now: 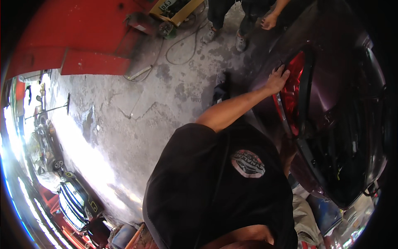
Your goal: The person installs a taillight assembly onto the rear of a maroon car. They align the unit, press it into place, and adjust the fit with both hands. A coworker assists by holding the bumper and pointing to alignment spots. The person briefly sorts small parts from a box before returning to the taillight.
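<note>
On dk. car (325,93), taillight (293,85) runs lengthwise approx. vert. in view.

Partly legible lettering on the badge (248,163) of a black shirt (199,182), large letters on a label (167,5) at a yellow box (185,15)

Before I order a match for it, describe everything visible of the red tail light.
The red tail light is long, glossy and tapering, apparently translucent plastic, with a paler strip along its lower left edge. It runs lengthwise up the picture on the dark purple car, beside a black band. The left hand rests at its upper left edge. Whether it is fastened is unclear.
</note>
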Demonstrator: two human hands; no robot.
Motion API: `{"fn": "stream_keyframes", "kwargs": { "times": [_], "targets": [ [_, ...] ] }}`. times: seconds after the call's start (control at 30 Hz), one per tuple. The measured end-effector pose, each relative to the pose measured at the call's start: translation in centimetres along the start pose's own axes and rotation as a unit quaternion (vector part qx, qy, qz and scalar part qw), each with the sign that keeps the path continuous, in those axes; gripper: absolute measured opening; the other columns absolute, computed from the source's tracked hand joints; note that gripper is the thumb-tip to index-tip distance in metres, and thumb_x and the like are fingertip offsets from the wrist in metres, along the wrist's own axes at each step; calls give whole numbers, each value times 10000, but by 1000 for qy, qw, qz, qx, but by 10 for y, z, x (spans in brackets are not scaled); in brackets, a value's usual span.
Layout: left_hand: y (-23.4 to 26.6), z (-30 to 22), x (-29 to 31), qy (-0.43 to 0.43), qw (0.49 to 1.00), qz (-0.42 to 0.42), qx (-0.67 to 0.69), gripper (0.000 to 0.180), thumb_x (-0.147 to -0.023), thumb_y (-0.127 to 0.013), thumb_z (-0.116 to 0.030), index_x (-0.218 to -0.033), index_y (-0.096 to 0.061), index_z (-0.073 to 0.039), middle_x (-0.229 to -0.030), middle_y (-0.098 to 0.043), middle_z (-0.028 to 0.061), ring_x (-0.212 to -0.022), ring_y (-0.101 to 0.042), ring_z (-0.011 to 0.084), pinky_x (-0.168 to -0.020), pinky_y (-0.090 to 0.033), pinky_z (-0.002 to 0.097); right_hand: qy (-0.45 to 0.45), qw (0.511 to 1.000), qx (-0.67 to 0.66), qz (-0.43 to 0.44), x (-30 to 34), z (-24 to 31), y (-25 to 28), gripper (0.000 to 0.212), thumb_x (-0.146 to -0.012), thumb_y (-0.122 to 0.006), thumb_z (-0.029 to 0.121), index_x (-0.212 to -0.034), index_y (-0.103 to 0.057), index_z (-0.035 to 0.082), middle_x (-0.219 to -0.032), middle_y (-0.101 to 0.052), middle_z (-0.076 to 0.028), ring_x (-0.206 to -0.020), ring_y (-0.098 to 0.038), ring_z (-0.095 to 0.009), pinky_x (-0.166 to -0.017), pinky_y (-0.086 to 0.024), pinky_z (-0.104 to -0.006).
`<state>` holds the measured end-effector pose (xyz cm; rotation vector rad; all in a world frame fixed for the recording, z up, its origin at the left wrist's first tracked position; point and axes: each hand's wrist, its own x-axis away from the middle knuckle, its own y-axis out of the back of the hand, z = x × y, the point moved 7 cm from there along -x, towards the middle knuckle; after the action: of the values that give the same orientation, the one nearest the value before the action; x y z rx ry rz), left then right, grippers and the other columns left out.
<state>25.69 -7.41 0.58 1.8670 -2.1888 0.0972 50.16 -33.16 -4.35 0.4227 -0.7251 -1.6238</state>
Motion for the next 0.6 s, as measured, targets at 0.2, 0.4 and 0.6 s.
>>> {"fn": "stream_keyframes", "kwargs": {
  "times": [0.2,0.4,0.6],
  "targets": [
    [-4,36,11,-51,998,-10,39,717,-1048,-476,-526,-1555,-367,-32,-1429,-532,293,-1407,-404,489,-1167,-349,495,146,979,137,-46,5,-56,-2,248,-968,-698,158,-1198,-681,66,-1128,-707,-120,-1116,-669,-325,-960,-562,-425],
    [-15,70,51,28,991,79,101,797,-1045,-525,-514,-1627,-209,-72,-1405,-500,282,-1392,-435,417,-1158,-351,469,223,920,318,-44,15,0,-3,178,-951,-677,147,-1125,-717,152,-1109,-717,-86,-1136,-674,-287,-1005,-553,-431],
    [-32,93,48,15,995,24,95,929,-1018,-572,-551,-1645,-91,-62,-1552,-361,260,-1444,-385,394,-1185,-324,446,276,826,491,32,14,-34,-22,173,-1014,-565,166,-1155,-661,143,-1173,-691,-77,-1209,-643,-245,-1093,-505,-433]
  ]
}}
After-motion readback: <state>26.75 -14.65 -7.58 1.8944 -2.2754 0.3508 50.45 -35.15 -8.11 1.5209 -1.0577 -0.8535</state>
